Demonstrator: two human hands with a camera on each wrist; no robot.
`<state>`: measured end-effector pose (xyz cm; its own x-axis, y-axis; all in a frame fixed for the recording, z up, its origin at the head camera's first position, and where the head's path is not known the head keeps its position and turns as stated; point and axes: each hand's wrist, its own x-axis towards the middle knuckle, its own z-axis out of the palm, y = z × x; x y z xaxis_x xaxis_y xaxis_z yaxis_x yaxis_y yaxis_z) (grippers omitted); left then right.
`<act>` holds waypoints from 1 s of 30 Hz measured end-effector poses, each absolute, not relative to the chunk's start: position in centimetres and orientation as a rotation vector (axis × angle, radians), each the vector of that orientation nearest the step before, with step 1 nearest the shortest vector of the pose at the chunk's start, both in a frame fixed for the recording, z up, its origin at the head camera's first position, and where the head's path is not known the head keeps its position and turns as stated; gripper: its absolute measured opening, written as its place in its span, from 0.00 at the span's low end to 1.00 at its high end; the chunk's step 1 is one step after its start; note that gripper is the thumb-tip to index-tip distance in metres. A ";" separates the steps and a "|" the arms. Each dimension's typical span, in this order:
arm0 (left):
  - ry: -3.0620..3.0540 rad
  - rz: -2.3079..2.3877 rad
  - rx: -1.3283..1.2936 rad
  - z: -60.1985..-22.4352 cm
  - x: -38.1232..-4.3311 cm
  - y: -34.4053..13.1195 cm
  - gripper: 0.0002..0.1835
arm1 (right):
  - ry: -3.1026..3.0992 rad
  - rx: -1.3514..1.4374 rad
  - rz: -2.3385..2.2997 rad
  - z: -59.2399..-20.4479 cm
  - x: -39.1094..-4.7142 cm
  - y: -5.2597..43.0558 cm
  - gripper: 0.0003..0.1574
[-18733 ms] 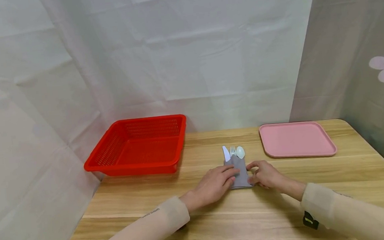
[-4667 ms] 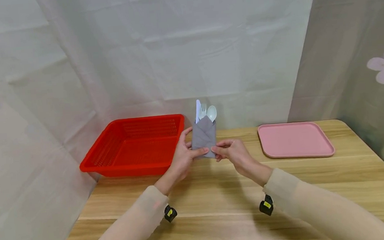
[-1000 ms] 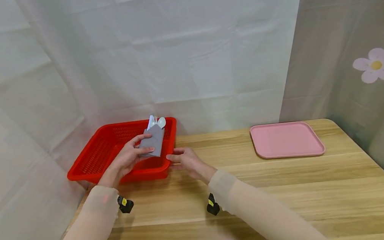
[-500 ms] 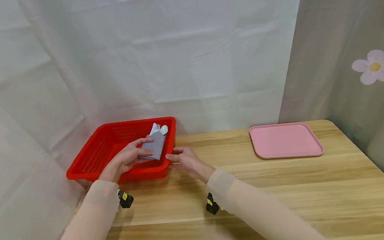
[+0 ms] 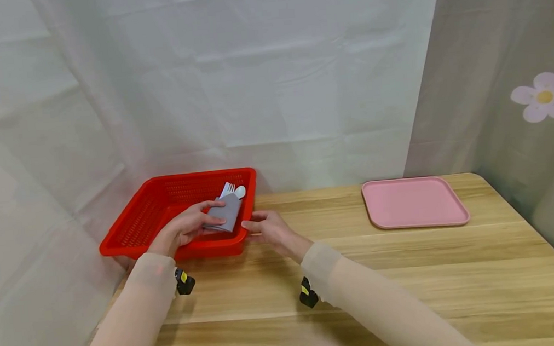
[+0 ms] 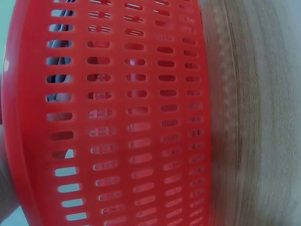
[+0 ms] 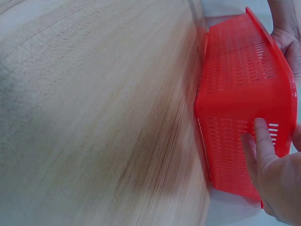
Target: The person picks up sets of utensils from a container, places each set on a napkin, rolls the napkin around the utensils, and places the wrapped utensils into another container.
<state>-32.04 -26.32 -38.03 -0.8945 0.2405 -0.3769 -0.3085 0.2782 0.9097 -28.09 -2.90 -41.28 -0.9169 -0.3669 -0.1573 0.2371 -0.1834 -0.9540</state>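
A folded grey napkin (image 5: 230, 212) wraps a white knife, a fork (image 5: 231, 188) and a spoon (image 5: 240, 192), whose heads stick out at the top. My left hand (image 5: 188, 224) grips this napkin pouch by its left side, inside the right part of the red basket (image 5: 133, 224). At the basket's right front corner, my right hand (image 5: 273, 232) holds the rim, thumb at the top edge and fingers (image 7: 264, 141) against the outer wall. The left wrist view is mostly filled by the slotted basket wall (image 6: 117, 122), which hides most of the left hand.
A pink tray (image 5: 414, 202) lies at the back right of the wooden table (image 5: 389, 273). White cloth (image 5: 274, 85) hangs behind the table and along its left side. A grey curtain with flowers (image 5: 545, 97) hangs at the right.
Since the napkin pouch was held up before the basket, my left hand has carried it left and lowered it into the basket. My right hand has moved from the pouch to the basket rim.
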 end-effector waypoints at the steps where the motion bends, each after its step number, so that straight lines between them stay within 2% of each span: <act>1: 2.114 1.643 -0.067 -38.0 -32.1 -26.3 0.39 | 1.706 -0.150 -2.145 -41.3 -28.1 -2.9 0.26; 30: 2.338 1.136 -0.067 -39.4 -33.0 -24.2 0.34 | 1.728 -0.142 -2.156 -41.5 -28.1 -2.2 0.23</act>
